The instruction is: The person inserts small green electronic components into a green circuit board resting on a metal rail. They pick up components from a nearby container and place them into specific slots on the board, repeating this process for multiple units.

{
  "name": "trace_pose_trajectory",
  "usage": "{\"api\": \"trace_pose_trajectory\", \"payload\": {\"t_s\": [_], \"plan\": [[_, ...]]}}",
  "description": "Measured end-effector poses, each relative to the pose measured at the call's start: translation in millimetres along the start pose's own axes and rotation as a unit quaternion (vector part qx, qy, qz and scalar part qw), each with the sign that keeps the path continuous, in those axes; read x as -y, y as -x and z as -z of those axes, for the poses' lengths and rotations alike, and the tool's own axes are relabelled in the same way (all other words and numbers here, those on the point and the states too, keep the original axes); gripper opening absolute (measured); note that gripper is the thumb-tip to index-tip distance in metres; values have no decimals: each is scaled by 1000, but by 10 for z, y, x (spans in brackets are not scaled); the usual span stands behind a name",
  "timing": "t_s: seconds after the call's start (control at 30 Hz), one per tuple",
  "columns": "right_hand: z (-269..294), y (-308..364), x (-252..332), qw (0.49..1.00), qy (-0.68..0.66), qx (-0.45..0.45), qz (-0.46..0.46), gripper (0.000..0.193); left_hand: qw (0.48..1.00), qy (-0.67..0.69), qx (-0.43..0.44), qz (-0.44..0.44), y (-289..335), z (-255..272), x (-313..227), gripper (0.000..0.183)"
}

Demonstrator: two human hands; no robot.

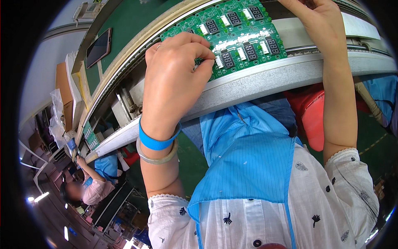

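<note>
A green circuit board panel [238, 39] lies on the rails in front of me, carrying several dark digit displays [249, 51] and white connectors [241, 54]. Over its left part is my left hand [176, 68], thumb and forefinger pinched together at the board beside a white connector [219, 62]. Whatever sits between those fingertips is too small or hidden to make out. My right hand [321, 25] is raised past the panel's right end, at the picture's upper edge. Its fingertips are cut off there, so I cannot tell what they hold.
A pale metal rail [265, 74] runs along the near side of the panel. A phone [99, 47] lies on the green surface at the far left. Further down the line at left, another person [97, 182] sits by more green boards [90, 135]. A red seat [309, 112] shows below the rail.
</note>
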State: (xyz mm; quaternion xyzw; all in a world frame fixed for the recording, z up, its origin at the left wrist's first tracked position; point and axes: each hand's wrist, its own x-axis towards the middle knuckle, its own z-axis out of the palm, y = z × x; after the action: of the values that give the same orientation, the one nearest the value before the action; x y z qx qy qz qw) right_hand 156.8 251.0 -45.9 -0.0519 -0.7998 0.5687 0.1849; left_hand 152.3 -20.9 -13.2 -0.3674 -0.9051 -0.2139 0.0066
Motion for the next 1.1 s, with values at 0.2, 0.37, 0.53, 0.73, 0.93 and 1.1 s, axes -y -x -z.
{"api": "trace_pose_trajectory", "payload": {"t_s": [0.2, 0.37, 0.53, 0.73, 0.93, 1.1], "plan": [[-3, -2, 15, 1000, -8, 5, -8, 10, 1000, 18, 11, 11, -7, -1, -29, 11], [19, -7, -17, 1000, -1, 14, 10, 10, 998, 53, 11, 25, -9, 58, 0, 12], [-6, -103, 138, 998, -44, 49, -5, 10, 980, 153, -96, 86, -135, 229, 215, 12], [-360, -632, 706, 952, 149, 135, 229, 20, 970, 135, -138, 144, -765, 661, 636, 17], [-1034, -1412, 581, 855, 338, 142, 367, 20, 986, -94, -138, 26, -1277, 462, 892, 20], [-1263, -1539, 629, 804, 494, 143, 299, 18, 989, -96, -104, 33, -1424, 402, 927, 17]]}}
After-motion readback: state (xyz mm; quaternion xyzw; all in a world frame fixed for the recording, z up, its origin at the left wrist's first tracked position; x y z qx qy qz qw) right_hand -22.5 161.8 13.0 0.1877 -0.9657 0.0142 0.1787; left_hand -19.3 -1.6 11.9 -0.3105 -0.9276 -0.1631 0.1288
